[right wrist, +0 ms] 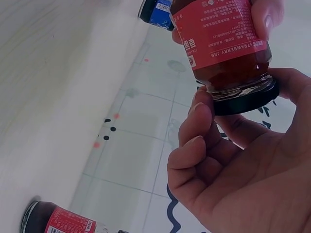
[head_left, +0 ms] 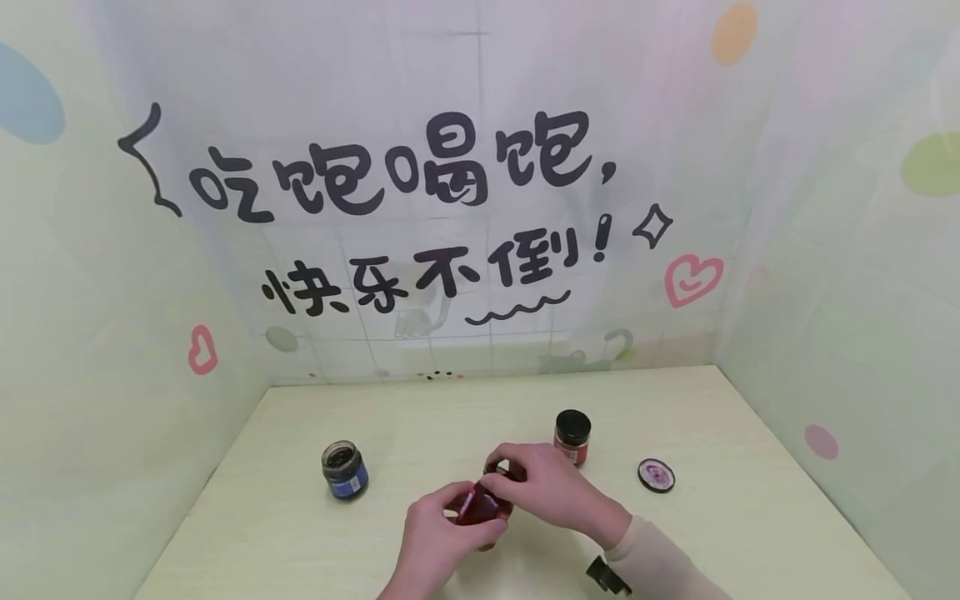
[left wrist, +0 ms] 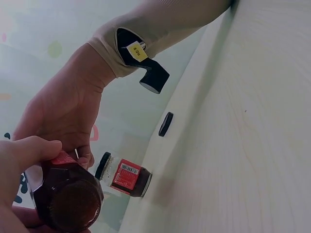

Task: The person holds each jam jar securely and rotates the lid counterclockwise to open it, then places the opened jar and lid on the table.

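Held above the table is a jar of strawberry jam [right wrist: 223, 39], with a red label, dark red contents and a black lid [right wrist: 245, 99]. My left hand [head_left: 438, 529] grips the jar's body, fingers and thumb on opposite sides. At the lid end, my right hand [head_left: 551, 487] pinches the black lid between thumb and curled fingers. The lid sits on the jar's mouth in the right wrist view. From the left wrist view the jar's base [left wrist: 75, 206] faces the camera, and the lid is hidden.
An uncapped blue-labelled jar [head_left: 346, 475] with dark contents stands at the left. Behind my right hand is a capped red-labelled jar [head_left: 573, 442]. A loose lid [head_left: 656, 475], its stained inside upward, lies at the right. Printed cloth walls [head_left: 480, 350] border the table.
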`<action>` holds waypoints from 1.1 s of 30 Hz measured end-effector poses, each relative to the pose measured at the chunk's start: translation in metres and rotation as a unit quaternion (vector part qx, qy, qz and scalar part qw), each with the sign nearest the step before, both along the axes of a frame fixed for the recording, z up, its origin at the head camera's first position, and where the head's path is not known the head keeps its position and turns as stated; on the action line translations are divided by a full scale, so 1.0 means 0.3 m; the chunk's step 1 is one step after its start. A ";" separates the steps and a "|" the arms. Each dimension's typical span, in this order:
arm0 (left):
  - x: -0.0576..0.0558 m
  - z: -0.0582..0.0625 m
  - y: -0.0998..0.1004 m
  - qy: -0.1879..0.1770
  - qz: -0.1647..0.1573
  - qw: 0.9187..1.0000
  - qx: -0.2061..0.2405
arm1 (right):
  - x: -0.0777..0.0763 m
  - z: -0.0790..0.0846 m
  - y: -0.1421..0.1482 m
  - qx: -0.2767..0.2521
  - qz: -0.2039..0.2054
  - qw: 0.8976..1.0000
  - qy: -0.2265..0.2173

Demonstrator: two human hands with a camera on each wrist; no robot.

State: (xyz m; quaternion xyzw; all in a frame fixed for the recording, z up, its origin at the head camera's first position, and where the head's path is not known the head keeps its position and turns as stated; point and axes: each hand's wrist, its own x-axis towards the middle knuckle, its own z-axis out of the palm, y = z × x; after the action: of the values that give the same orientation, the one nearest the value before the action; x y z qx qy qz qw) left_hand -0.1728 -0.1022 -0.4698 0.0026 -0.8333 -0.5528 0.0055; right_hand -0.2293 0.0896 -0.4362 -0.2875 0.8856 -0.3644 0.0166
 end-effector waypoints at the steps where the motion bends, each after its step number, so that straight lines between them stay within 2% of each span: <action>1: 0.000 0.003 -0.001 -0.005 -0.001 1.000 0.000 | 0.000 0.001 0.001 -0.001 0.002 1.000 0.002; 10: 0.014 -0.002 -0.008 -0.037 -0.012 0.999 0.027 | 0.007 -0.004 0.004 -0.003 0.020 1.000 -0.001; 16: 0.009 -0.005 -0.014 -0.024 -0.028 0.998 0.044 | 0.003 0.007 0.012 0.006 0.035 0.999 0.019; 20: 0.007 -0.003 -0.017 -0.018 -0.039 0.998 0.047 | 0.002 0.017 0.020 0.005 0.054 0.998 0.026; 28: 0.010 -0.005 -0.029 -0.046 -0.049 0.997 0.037 | 0.013 0.035 0.025 0.010 0.079 0.997 0.013; 33: 0.014 -0.014 -0.039 -0.044 -0.057 0.997 0.039 | 0.021 0.044 0.025 0.008 0.095 0.995 0.007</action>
State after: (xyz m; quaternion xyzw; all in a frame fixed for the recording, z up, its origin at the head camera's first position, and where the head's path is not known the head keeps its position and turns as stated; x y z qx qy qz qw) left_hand -0.1687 -0.1139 -0.4740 -0.0205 -0.8095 -0.5834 -0.0625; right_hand -0.2229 0.0970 -0.4230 -0.3723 0.8573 -0.3524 0.0470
